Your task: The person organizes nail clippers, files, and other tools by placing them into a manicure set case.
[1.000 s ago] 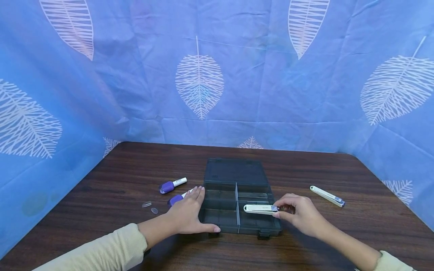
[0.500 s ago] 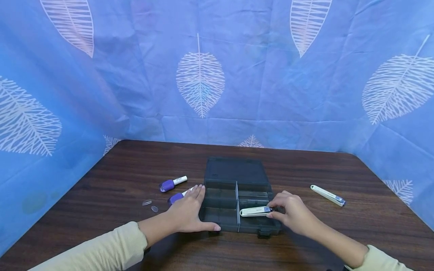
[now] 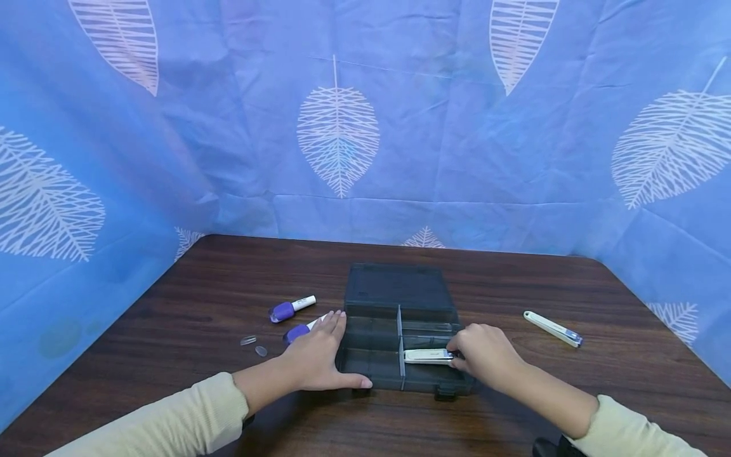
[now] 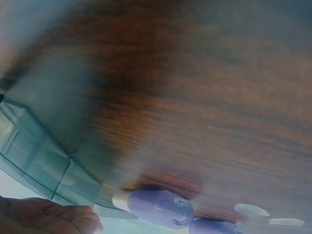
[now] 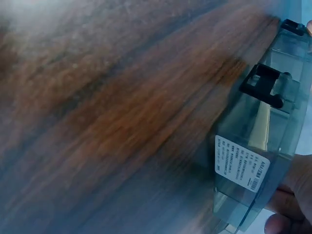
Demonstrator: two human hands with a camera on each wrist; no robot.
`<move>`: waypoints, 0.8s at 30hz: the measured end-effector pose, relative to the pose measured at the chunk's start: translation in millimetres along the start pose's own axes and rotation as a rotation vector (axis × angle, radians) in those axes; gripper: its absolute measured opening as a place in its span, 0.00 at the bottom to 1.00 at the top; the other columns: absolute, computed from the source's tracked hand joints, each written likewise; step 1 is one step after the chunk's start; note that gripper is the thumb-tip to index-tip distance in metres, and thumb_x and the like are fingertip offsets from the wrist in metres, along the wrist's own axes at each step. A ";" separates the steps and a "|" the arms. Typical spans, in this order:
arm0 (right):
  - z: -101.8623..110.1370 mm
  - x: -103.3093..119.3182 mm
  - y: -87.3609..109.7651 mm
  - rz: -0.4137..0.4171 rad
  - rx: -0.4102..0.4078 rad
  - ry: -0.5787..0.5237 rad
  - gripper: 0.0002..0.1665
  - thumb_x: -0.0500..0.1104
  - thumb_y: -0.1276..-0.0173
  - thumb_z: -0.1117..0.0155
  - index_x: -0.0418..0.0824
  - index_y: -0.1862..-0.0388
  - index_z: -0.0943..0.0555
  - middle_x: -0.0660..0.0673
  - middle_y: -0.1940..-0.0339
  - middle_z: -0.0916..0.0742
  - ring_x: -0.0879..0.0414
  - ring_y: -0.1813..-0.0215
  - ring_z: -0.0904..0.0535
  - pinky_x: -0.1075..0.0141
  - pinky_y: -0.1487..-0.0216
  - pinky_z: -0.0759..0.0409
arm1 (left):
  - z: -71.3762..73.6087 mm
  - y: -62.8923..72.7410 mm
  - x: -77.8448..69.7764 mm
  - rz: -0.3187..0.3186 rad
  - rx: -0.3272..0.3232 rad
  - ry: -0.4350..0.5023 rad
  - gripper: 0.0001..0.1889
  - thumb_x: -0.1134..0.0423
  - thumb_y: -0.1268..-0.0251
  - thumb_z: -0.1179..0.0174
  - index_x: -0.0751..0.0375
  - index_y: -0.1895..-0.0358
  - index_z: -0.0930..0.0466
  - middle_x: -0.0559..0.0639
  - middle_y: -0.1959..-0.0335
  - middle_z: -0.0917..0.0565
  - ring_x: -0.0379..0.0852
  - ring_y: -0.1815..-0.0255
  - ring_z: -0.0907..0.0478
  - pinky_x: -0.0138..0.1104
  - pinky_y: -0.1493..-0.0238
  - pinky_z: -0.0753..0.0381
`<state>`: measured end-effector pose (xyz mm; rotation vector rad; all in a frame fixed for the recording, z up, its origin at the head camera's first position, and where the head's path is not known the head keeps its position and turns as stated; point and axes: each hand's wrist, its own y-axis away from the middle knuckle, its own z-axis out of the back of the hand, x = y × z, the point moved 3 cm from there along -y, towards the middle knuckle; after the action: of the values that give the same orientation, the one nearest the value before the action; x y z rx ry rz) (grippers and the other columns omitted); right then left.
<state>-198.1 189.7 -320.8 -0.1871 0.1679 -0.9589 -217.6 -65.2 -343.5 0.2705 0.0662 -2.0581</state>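
Observation:
A dark see-through divider box stands with its lid laid back. My left hand rests along its left side, fingers stretched out and thumb at the front corner. My right hand pinches the metal end of a cream nail clipper inside the right-hand front compartment; its other end is beside the upright divider. Through the box wall in the right wrist view, the nail clipper shows as a pale strip. The right fingertips are partly hidden.
A second cream nail clipper lies right of the box. Left of it are two purple nail polish bottles, one farther off and one partly behind my left hand. Two small clear nail tips lie nearby. A blue leaf-print cloth surrounds the table.
My right hand has moved left and brought the nail clipper from above the box's right edge down into the right front compartment. The left hand has stayed in place.

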 end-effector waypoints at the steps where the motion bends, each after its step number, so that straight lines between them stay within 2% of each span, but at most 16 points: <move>1: -0.6 0.6 -0.6 0.007 -0.004 0.008 0.05 0.42 0.54 0.25 0.46 0.80 0.15 0.55 0.84 0.17 0.68 0.84 0.29 0.75 0.83 0.32 | -0.1 0.1 0.0 -0.001 -0.001 0.001 0.59 0.24 0.54 0.48 0.67 0.28 0.50 0.62 0.27 0.45 0.57 0.26 0.48 0.48 0.30 0.40; 6: -1.6 2.5 -1.7 0.019 -0.025 0.030 0.08 0.41 0.55 0.24 0.48 0.84 0.17 0.57 0.89 0.19 0.70 0.87 0.35 0.76 0.85 0.37 | -1.1 0.2 -0.1 -0.001 0.001 -0.003 0.59 0.23 0.54 0.48 0.67 0.28 0.50 0.62 0.27 0.45 0.57 0.26 0.47 0.48 0.30 0.40; 13: -3.8 3.0 -2.2 0.058 -0.023 0.061 0.05 0.41 0.56 0.24 0.47 0.81 0.14 0.54 0.84 0.15 0.66 0.84 0.26 0.74 0.82 0.29 | -2.4 0.5 0.4 0.004 0.005 -0.008 0.59 0.23 0.55 0.48 0.67 0.28 0.50 0.62 0.27 0.45 0.57 0.26 0.47 0.47 0.31 0.40; 18: -3.9 -0.1 -1.1 0.062 -0.021 0.034 0.04 0.40 0.54 0.25 0.48 0.79 0.14 0.54 0.82 0.14 0.66 0.82 0.24 0.75 0.82 0.29 | -2.0 0.8 0.3 0.005 0.008 -0.008 0.59 0.23 0.55 0.48 0.67 0.28 0.51 0.62 0.27 0.45 0.57 0.26 0.47 0.47 0.30 0.40; 21: -1.3 -3.5 0.2 0.064 -0.050 -0.016 0.03 0.40 0.52 0.27 0.47 0.77 0.14 0.53 0.79 0.13 0.65 0.80 0.22 0.75 0.80 0.27 | -1.1 0.5 0.0 0.008 0.009 -0.010 0.59 0.23 0.55 0.49 0.67 0.28 0.50 0.62 0.27 0.45 0.57 0.26 0.47 0.48 0.31 0.40; 24: 2.8 -7.8 1.4 0.074 -0.128 -0.064 0.02 0.40 0.50 0.28 0.46 0.75 0.14 0.52 0.76 0.12 0.63 0.76 0.19 0.74 0.78 0.24 | -0.3 0.0 -0.1 0.011 0.011 -0.011 0.59 0.23 0.55 0.49 0.66 0.28 0.50 0.61 0.27 0.45 0.57 0.27 0.47 0.48 0.31 0.39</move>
<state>-200.8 197.2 -317.9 -0.3264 0.1765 -0.8679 -217.5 -65.1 -343.7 0.2657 0.0462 -2.0499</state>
